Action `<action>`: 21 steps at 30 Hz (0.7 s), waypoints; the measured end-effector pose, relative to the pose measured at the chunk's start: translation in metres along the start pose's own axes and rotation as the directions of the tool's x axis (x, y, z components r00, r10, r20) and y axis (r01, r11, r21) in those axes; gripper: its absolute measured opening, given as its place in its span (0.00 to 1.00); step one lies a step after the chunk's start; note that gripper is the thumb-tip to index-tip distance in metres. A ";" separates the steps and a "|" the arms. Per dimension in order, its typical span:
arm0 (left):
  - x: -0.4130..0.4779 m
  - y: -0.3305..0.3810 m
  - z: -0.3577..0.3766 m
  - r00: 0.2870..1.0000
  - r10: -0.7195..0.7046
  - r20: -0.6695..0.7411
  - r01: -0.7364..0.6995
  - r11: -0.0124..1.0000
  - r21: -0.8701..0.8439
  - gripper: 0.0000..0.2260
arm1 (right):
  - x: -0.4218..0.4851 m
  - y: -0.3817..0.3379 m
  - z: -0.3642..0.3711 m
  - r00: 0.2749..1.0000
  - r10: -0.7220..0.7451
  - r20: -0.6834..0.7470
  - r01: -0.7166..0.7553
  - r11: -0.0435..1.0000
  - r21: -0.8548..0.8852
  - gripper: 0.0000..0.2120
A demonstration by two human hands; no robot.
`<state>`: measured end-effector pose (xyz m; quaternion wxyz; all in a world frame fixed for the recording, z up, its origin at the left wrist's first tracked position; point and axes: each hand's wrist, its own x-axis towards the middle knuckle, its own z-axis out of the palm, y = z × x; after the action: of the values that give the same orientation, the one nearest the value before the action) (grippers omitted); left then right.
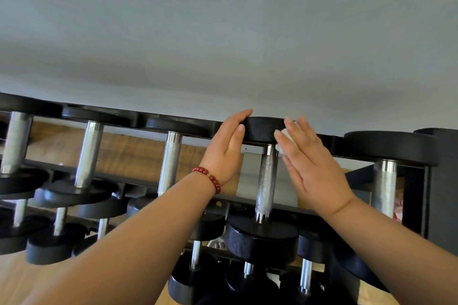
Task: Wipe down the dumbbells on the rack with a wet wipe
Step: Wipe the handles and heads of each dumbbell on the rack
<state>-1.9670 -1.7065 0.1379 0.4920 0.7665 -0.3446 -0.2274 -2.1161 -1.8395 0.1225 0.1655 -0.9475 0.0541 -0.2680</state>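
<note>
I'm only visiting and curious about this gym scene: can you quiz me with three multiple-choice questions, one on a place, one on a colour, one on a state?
1. Where is the white wipe? A) on the floor B) between the right hand and the far dumbbell head C) draped over a handle
2. What colour is the bracelet on the left wrist? A) blue B) green C) red
3. How is the left hand? A) a fist B) fingers straight against that head C) wrapped round a handle
Answers: B, it peeks out from under that hand; C, its beads are red; B, it lies flat on the head's side.
</note>
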 end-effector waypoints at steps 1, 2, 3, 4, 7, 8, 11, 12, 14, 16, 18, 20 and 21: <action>0.001 -0.001 -0.002 1.000 -0.019 0.014 0.019 0.999 -0.032 0.17 | 0.003 -0.001 -0.002 1.000 -0.015 0.001 0.015 1.000 -0.022 0.19; 0.002 -0.002 -0.003 0.999 -0.032 0.023 0.034 0.998 -0.059 0.16 | 0.011 -0.004 -0.003 0.999 -0.035 0.008 0.035 0.998 -0.047 0.18; 0.003 -0.003 -0.004 0.999 -0.040 0.026 0.042 0.996 -0.082 0.16 | 0.023 -0.007 -0.005 0.997 -0.068 0.028 0.070 0.995 -0.074 0.18; 0.004 -0.003 -0.004 0.999 -0.043 0.026 0.046 0.994 -0.099 0.15 | 0.035 -0.010 -0.006 0.992 -0.110 0.065 0.116 0.988 -0.102 0.18; 0.007 -0.006 -0.006 0.999 -0.041 0.034 0.046 0.989 -0.140 0.13 | 0.058 -0.013 -0.007 0.954 -0.228 0.193 0.258 0.955 -0.147 0.17; 0.009 -0.007 -0.007 0.999 -0.036 0.039 0.041 0.989 -0.145 0.13 | 0.058 -0.010 -0.009 0.945 -0.251 0.209 0.284 0.947 -0.146 0.17; 0.011 -0.011 -0.010 0.998 -0.008 0.059 0.017 0.988 -0.153 0.13 | 0.046 -0.001 -0.020 0.944 -0.268 0.193 0.298 0.943 -0.145 0.16; 0.012 -0.012 -0.011 0.998 -0.007 0.066 0.017 0.986 -0.163 0.13 | 0.045 -0.001 -0.023 0.945 -0.262 0.194 0.293 0.944 -0.152 0.16; 0.013 -0.013 -0.012 0.997 -0.004 0.074 0.017 0.983 -0.184 0.13 | 0.051 -0.005 -0.021 0.946 -0.250 0.206 0.284 0.946 -0.156 0.16; 0.014 -0.014 -0.012 0.996 -0.018 0.082 0.035 0.976 -0.214 0.13 | 0.065 -0.012 -0.015 0.936 -0.243 0.254 0.284 0.948 -0.142 0.16; 0.015 -0.015 -0.014 0.995 -0.038 0.095 0.061 0.966 -0.253 0.14 | 0.074 -0.014 -0.014 0.918 -0.266 0.293 0.316 0.939 -0.137 0.15; 0.014 -0.016 -0.017 0.993 -0.046 0.106 0.073 0.962 -0.264 0.14 | 0.066 -0.009 -0.016 0.912 -0.288 0.291 0.344 0.925 -0.163 0.15; 0.014 -0.017 -0.018 0.993 -0.047 0.110 0.075 0.961 -0.267 0.14 | 0.058 -0.007 -0.018 0.917 -0.288 0.277 0.344 0.921 -0.183 0.15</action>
<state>-1.9405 -1.7021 0.1299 0.5666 0.6897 -0.3112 -0.3264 -2.0760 -1.8496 0.1681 0.0153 -0.9820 -0.0911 -0.1645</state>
